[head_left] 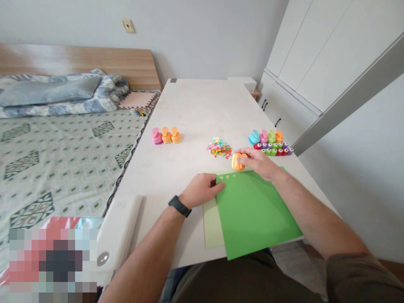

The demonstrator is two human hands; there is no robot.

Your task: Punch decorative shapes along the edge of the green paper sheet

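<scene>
In the head view, a sheet of green paper (pixel 257 210) lies near me, with a few small shapes cut out along its far left edge. My left hand (pixel 203 189) pinches the sheet's far left corner, thumb on top. Just beyond the far edge, my right hand (pixel 257 162) grips an orange craft punch (pixel 237 162), tilted on its side. A pale yellow-green sheet (pixel 213 223) shows from under the green one. Past the punch lies a small pile of colourful paper cutouts (pixel 219 148).
On the white table (pixel 205 105), three punches (pixel 166 135) stand at left. Several larger punches (pixel 267 136) and rows of small ones (pixel 274 149) stand at right. A white laminator-like device (pixel 121 231) lies front left. A bed (pixel 72 160) adjoins the left side; cabinets (pixel 299 54) stand right.
</scene>
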